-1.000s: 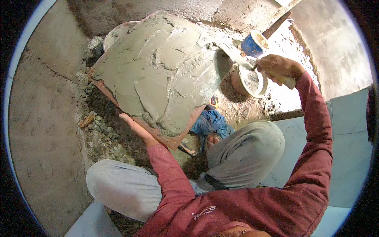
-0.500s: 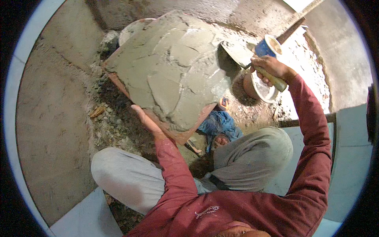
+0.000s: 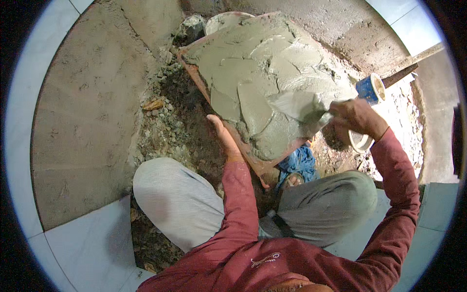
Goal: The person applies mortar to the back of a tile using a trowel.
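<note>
A large square tile (image 3: 193, 73), reddish at its edges, is tilted in front of me, its upper face thickly spread with wet grey mortar (image 3: 243, 70). My left hand (image 3: 225, 138) grips its near left edge, thumb outside and the other fingers hidden beneath. Over the right part of the mortar, my right hand (image 3: 357, 117) is closed round the handle of a trowel (image 3: 296, 104). The blade is smeared by motion and lies against the mortar or just above it; I cannot tell which.
Right of the tile stand a blue-and-white tub (image 3: 370, 89) and a round pot (image 3: 361, 142), partly behind my right hand. A white bucket rim (image 3: 226, 22) shows behind the tile. Blue cloth (image 3: 297, 163) lies by my foot. Rubble (image 3: 163, 126) borders the rough plaster wall (image 3: 87, 121).
The trowel has come left and down from beside the tile onto its right part. My view has shifted, so the tile sits further right in it. The left hand keeps its hold.
</note>
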Available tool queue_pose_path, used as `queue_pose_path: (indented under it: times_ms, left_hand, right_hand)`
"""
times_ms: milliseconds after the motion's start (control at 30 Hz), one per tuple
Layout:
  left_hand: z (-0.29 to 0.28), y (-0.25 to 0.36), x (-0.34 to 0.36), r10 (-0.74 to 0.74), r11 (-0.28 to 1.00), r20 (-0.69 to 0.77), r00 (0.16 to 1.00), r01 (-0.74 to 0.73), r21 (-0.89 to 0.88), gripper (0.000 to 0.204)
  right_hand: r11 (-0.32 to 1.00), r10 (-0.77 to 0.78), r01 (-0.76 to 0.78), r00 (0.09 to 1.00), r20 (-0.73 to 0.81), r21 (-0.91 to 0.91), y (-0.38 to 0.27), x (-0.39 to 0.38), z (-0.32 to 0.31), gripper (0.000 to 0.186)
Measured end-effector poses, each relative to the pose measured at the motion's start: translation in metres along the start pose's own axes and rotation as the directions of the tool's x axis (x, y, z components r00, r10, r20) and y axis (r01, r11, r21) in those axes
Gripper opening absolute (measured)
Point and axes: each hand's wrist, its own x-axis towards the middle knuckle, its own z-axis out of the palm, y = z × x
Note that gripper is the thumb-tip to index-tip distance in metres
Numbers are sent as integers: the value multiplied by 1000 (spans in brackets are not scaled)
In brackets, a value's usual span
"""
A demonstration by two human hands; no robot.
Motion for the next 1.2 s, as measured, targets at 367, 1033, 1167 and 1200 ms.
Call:
queue_pose_path:
  times_ms: [367, 1033, 1167, 1200]
  left_hand:
    - [51, 48, -34, -174, 981, 69, 982, 179, -78, 84]
    - [52, 62, -35, -171, 984, 105, 980, 174, -25, 79]
    - [32, 57, -18, -25, 966, -16, 1000, 28, 256, 84]
    - [38, 57, -23, -46, 975, 20, 999, 41, 218, 85]
  right_hand:
    - [972, 231, -234, 948, -219, 14, -16, -70, 59, 27]
    - [370, 683, -490, 719, 126, 790, 97, -94, 93, 32]
    - [543, 677, -534, 735, 38, 648, 88, -152, 108, 29]
    - [487, 732, -600, 677, 78, 634, 78, -164, 99, 30]
